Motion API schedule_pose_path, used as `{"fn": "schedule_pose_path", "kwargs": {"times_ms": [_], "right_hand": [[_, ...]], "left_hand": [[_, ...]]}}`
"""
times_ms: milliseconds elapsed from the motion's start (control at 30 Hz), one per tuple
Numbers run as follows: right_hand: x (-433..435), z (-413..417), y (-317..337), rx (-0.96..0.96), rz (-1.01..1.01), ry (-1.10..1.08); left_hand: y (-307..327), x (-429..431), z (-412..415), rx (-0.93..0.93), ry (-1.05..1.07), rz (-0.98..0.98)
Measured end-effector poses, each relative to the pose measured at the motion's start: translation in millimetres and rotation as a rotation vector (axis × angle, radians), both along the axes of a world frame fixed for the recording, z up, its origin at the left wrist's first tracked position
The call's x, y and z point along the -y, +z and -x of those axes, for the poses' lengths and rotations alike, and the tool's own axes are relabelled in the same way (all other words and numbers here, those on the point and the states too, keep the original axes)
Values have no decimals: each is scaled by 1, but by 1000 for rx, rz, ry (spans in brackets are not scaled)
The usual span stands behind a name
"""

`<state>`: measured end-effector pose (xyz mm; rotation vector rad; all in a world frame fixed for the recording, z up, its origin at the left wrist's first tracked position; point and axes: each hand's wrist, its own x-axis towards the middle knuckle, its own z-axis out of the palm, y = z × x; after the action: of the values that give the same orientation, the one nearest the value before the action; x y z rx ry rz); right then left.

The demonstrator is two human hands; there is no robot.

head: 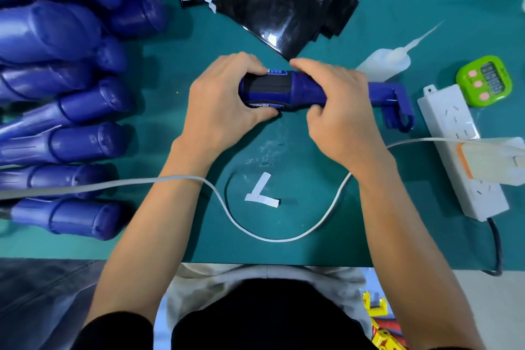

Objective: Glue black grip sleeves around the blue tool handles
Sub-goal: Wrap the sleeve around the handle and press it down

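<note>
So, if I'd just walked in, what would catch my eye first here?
Most likely the blue tool in the middle of the green table, gripped by the left hand and the right hand, with a black sleeve on its handle. Next, the heap of bare blue handles along the left edge and the glossy black sheets fanned out at the top. The bright green timer on the right also pops.
</note>
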<state>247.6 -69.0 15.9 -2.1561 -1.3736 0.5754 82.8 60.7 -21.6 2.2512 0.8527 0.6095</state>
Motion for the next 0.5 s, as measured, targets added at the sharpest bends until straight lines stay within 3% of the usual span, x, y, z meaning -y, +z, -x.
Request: {"fn": "schedule_pose_path", "kwargs": {"times_ms": [67, 133, 267, 500], "right_hand": [[-1, -4, 6, -192, -39, -86], [-5, -4, 10, -267, -66, -153], [-11, 4, 11, -144, -39, -144], [-15, 7, 6, -111, -47, -171]], "left_hand": [[-1, 0, 1, -4, -7, 9], [-2, 1, 1, -3, -10, 10], [-2, 2, 0, 3, -16, 19], [-2, 0, 0, 36, -26, 45]]}}
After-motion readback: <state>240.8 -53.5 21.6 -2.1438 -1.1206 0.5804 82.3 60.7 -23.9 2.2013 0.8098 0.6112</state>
